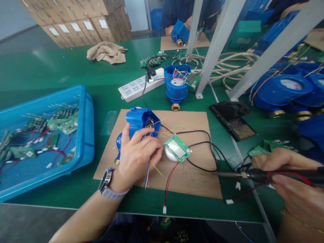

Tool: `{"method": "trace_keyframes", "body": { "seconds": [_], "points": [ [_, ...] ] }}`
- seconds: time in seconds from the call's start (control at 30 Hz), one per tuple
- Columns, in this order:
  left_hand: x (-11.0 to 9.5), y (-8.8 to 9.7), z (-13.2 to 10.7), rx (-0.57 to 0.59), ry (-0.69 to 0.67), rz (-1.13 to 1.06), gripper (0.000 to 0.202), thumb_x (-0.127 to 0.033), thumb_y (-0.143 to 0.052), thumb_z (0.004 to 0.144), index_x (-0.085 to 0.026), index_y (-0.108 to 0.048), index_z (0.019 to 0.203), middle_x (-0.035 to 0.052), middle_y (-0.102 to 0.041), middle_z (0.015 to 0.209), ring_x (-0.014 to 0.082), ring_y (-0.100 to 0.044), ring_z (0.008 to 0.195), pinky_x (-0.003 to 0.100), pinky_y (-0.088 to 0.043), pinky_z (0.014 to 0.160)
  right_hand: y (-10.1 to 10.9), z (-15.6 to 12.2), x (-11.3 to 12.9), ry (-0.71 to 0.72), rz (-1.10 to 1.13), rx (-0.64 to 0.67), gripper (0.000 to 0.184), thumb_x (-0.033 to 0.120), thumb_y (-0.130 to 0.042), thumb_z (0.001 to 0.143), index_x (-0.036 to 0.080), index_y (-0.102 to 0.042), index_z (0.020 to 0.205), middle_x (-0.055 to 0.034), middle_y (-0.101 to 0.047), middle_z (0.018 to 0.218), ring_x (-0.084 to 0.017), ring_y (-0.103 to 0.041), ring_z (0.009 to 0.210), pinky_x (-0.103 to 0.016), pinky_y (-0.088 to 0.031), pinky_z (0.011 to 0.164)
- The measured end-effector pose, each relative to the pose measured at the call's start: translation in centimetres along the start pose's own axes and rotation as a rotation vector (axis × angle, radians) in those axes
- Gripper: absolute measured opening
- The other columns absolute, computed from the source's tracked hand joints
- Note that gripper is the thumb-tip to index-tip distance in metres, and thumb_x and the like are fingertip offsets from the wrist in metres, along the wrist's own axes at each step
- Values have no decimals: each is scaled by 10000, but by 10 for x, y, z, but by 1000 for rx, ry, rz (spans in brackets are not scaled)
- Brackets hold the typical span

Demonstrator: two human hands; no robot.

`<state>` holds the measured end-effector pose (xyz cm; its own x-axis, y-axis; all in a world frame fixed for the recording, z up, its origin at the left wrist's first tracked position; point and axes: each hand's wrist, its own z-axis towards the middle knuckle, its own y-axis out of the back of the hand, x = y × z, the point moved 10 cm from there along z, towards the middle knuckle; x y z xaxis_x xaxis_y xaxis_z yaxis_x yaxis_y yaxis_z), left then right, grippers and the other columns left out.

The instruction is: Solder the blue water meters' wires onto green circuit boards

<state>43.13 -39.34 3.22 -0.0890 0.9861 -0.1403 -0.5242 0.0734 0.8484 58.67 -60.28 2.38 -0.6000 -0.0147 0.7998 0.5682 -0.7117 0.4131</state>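
My left hand (pixel 140 153), with a watch on the wrist, is wrapped over a blue water meter (pixel 138 118) lying tilted on a cardboard sheet (pixel 199 184). Its fingertips are by the meter's opening, where thin yellow wires come out; more coloured wires hang below the palm. Just right of these fingers lies a green circuit board with a display (pixel 179 148), over a round pale disc. A red and black lead (pixel 167 189) with a white plug runs from it. My right hand (pixel 283 172) is closed around a soldering iron (pixel 255 174), its tip pointing left at the cardboard's right edge.
A blue bin (pixel 87 135) of circuit boards stands left. Behind the cardboard are a power strip (pixel 141 86) and another blue meter (pixel 177 86). A soldering iron stand (pixel 233 119), grey posts (pixel 219 40) and several meters (pixel 283 84) are right. A co-worker sits opposite.
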Motion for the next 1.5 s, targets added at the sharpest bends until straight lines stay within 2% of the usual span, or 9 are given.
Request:
{"method": "trace_keyframes", "body": {
  "seconds": [0.1,0.3,0.4,0.53,0.67,0.77,0.93,1.13,1.5],
  "points": [
    [-1,0,0,-12,-7,-1,106,-162,-620,798,-242,-609,728,-67,-727,784,221,-632,1019,553,-180,1130,0,1,-14,-102,186,88,124,215,-613,830,179,-600,713,-11,-495,504,-136,-511,459,-244,-391,352],
    [-1,2,-2,8,-39,-29,58,-220,-627,806,-251,-631,855,-33,-735,899,239,-614,1065,575,-157,1135,29,8,-17,-58,314,-124,157,254,-640,832,171,-624,699,1,-465,454,-138,-514,416,-274,-404,344],
    [-15,16,-4,-9,-149,-123,254,-297,-647,796,-235,-622,1041,33,-702,1082,275,-552,1166,597,-156,1130,33,9,-20,-77,324,-160,183,259,-610,857,178,-619,693,6,-477,452,-118,-507,403,-265,-381,352],
    [-66,28,-11,43,-365,-338,216,-256,-623,827,-195,-625,1034,4,-712,991,175,-612,1016,357,-432,980,30,8,-25,-148,364,-203,170,292,-678,775,188,-616,656,15,-474,433,-120,-483,398,-272,-351,362],
    [-121,-24,-26,419,-420,-301,172,-260,-496,912,-135,-603,961,36,-677,894,181,-611,811,322,-501,705,29,1,-37,-262,376,-307,73,236,-688,640,199,-625,629,12,-517,499,-132,-496,446,-284,-356,397],
    [-136,-56,-30,499,-333,-231,128,-190,-448,918,-134,-558,953,42,-638,875,195,-596,751,334,-497,618,27,-1,-41,-263,392,-312,13,199,-641,622,194,-630,618,6,-537,520,-129,-488,439,-291,-354,401],
    [-131,-86,-28,539,-198,-144,43,-139,-468,882,-152,-503,860,38,-612,797,214,-599,683,314,-472,505,26,2,-40,-236,406,-320,25,186,-645,608,189,-622,599,22,-503,473,-113,-458,408,-283,-331,401],
    [-118,-80,-37,567,-187,-130,74,-120,-493,857,-168,-502,801,33,-619,769,203,-595,648,303,-464,495,17,-5,-28,-257,434,-306,83,241,-673,649,191,-614,618,43,-440,439,-97,-401,405,-260,-308,408],
    [-90,-64,-55,584,-85,-242,140,-174,-483,897,-167,-608,959,24,-647,815,178,-635,760,292,-514,657,-5,-120,-26,-412,278,-595,74,252,-656,673,204,-604,694,18,-545,643,-111,-496,519,-243,-377,432]
  ]
}}
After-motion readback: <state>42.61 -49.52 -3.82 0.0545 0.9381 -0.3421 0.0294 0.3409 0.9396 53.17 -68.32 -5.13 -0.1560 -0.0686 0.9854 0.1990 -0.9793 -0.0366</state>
